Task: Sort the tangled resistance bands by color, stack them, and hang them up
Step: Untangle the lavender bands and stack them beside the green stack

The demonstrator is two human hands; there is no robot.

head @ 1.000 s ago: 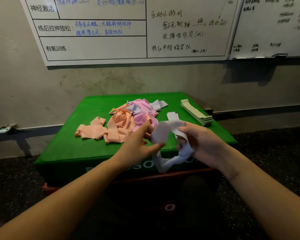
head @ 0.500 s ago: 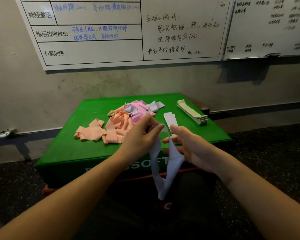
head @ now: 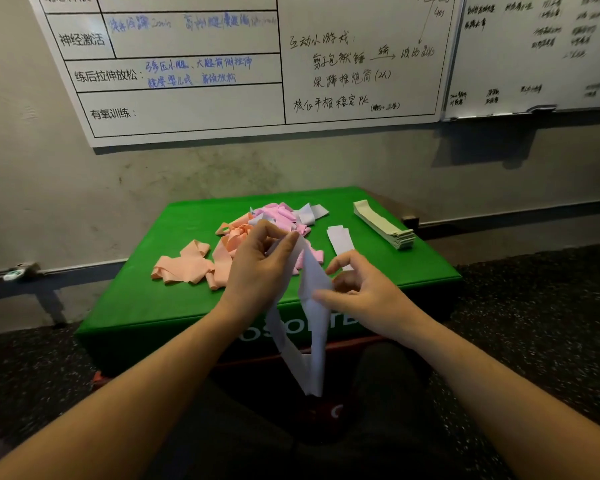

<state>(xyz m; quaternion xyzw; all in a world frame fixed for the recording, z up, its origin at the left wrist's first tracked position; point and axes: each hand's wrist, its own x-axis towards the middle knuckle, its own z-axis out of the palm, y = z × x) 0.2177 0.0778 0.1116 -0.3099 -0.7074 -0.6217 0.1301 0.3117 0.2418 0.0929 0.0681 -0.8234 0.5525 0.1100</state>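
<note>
Centre frame, my left hand (head: 257, 261) pinches the top of a pale lilac rubber band loop (head: 309, 327); my right hand (head: 357, 289) pinches its side. Sorting step: next, flatten it onto the flat lilac band (head: 340, 239) on the green worktop (head: 174, 299).

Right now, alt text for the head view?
Left hand and right hand hold a pale lavender band hanging over a green box's front edge. Behind: tangled peach and pink bands, a flat lavender band, a stacked green pile.
</note>
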